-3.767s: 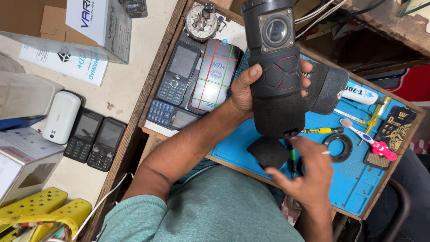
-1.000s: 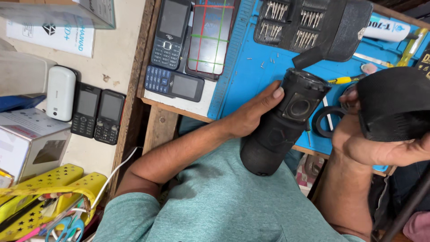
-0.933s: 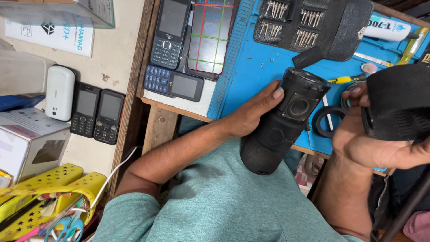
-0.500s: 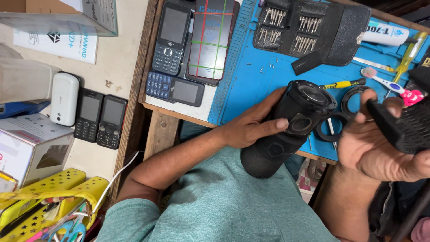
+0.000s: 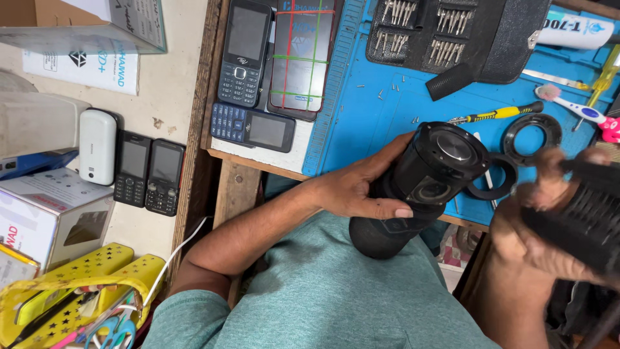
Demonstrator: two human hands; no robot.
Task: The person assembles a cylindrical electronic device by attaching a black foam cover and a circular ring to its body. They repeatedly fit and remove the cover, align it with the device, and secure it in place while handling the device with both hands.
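At centre right of the frame the left hand is wrapped around a black cylindrical speaker, held tilted over the near edge of the blue mat. The right hand, blurred at right, grips a black grille cover. Just beyond the speaker lie two black rings, a yellow screwdriver and an open bit case; phones crowd the surface's upper middle.

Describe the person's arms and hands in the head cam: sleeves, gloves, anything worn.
Both hands are bare: no gloves. No rings or watch show on the left hand or its forearm, which is uncovered up to a short teal-green T-shirt sleeve near the elbow. The right hand is motion-blurred; its forearm is also bare, and finer detail cannot be told.
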